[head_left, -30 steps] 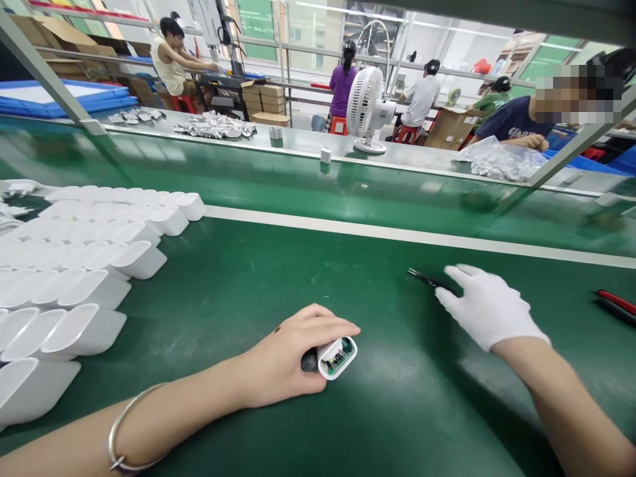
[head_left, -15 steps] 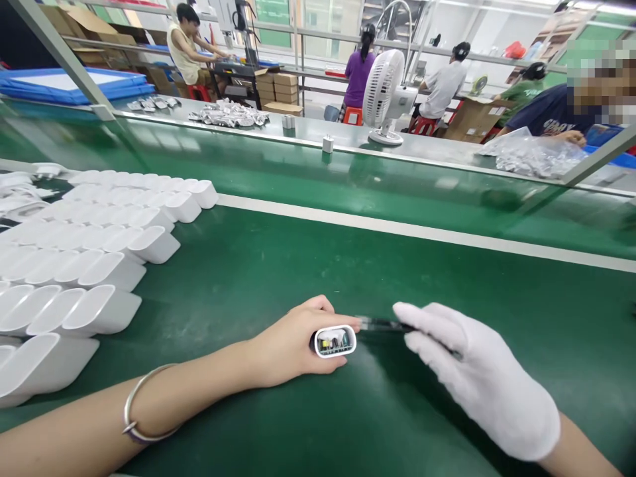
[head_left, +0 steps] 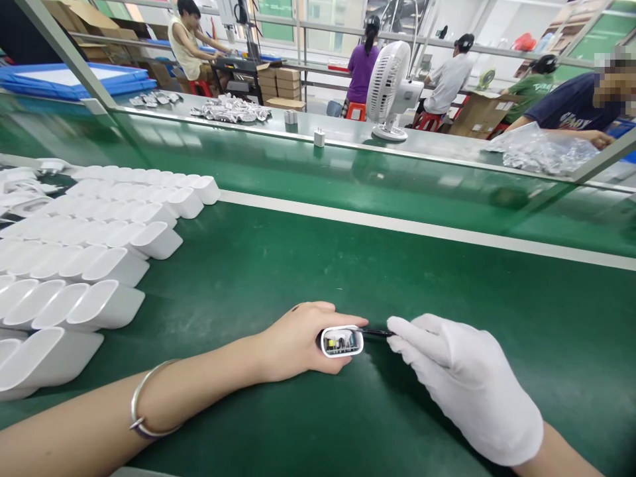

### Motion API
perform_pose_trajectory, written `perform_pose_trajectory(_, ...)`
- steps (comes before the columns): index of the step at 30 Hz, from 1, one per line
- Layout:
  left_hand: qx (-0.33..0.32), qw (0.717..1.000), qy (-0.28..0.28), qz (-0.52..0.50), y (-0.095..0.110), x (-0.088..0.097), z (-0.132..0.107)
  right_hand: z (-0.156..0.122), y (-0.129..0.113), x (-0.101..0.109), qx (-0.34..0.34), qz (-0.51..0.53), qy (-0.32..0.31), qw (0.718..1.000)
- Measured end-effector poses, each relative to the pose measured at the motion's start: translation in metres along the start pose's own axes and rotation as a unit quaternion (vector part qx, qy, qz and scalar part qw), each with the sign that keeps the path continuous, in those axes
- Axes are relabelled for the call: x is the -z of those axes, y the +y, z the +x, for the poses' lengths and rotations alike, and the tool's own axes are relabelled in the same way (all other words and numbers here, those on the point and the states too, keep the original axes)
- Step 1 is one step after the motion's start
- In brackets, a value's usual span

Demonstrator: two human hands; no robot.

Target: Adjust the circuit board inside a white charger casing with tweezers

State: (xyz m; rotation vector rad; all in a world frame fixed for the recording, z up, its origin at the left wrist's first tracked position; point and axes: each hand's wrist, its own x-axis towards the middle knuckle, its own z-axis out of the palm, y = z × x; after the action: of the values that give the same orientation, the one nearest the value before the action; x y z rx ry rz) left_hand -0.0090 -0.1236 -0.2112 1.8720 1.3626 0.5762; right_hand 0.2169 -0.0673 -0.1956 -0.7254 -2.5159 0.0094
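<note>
My bare left hand (head_left: 298, 339) is wrapped round a white oval plastic housing (head_left: 325, 351), its open end facing me. Inside the housing sits a small circuit board (head_left: 342, 342) with yellow, dark and white parts. In a white glove, my right hand (head_left: 462, 381) pinches a thin black tool (head_left: 380, 332) that looks like tweezers. The far end of this tool reaches the upper right part of the housing's opening, and its very tip is hard to make out. The left index finger stretches along the housing's top edge.
Rows of white oval housings (head_left: 106, 305) stand on the green bench (head_left: 238, 424) at left, with white cables (head_left: 22, 192) behind. Beyond a pale strip (head_left: 397, 228) is a raised shelf with a fan (head_left: 390, 93), small white adapters (head_left: 318, 137) and plastic bags (head_left: 546, 149). Several people work behind it.
My right hand has moved left, bringing the black tool's end from beside my left fingertip to the housing's opening. My left hand still grips the housing. The camera view has shifted slightly.
</note>
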Motion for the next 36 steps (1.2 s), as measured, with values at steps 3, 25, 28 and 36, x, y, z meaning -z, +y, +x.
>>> perform_pose_trajectory(3, -0.007, 1.000, -0.009, 0.019, 0.003, 0.000, 0.000, 0.004, -0.008, -0.001, 0.016, -0.024, -0.005, 1.000)
perform_pose_trajectory(25, -0.065, 0.997, -0.006, 0.035, 0.001, -0.007, -0.004, 0.012, -0.009, 0.033, 0.088, -0.136, 0.053, 0.985)
perform_pose_trajectory(28, -0.073, 0.997, -0.007, 0.039, 0.001, -0.007, -0.003, 0.009, -0.004, 0.030, 0.088, -0.113, 0.035, 0.989)
perform_pose_trajectory(36, -0.079, 0.997, -0.007, 0.020, 0.000, -0.008, -0.003, 0.006, -0.011, 0.022, 0.093, -0.171, -0.013, 0.981)
